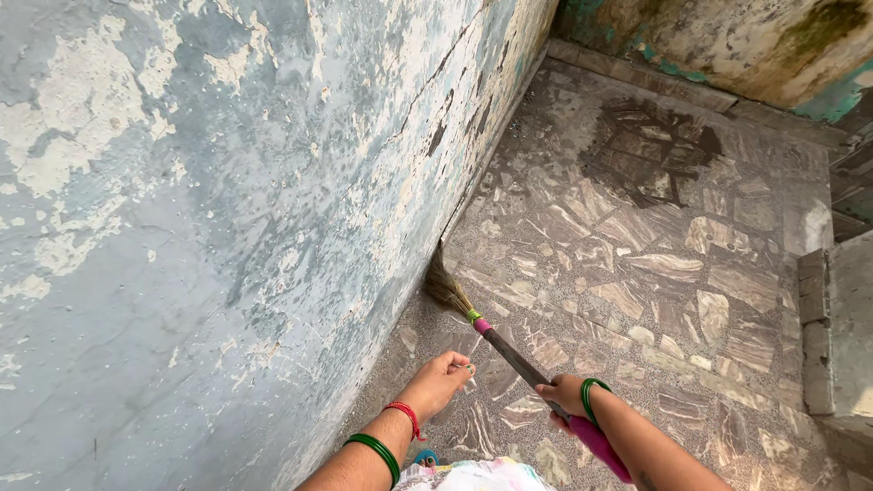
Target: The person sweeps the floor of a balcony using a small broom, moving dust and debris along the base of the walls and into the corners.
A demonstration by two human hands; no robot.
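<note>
At wall base: your R hand (566, 397) grips broom (509, 353), axis up-left, bristles forward; L hand (443, 379) loosely curled, empty, beside the shaft.

wall (227, 182) peeling blue-white | floor (655, 236) brown marbled mosaic | broom (509, 350) pink-handled

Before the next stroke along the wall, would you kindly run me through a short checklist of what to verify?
1. Right hand gripping the broom handle: ok.
2. Left hand clear of the handle: ok; it is loosely curled, holding nothing visible.
3. Bristles set at the joint of wall and floor: ok.
4. Floor ahead free of obstacles: ok.
5. Dark patch near the far corner dry: cannot tell.
</note>
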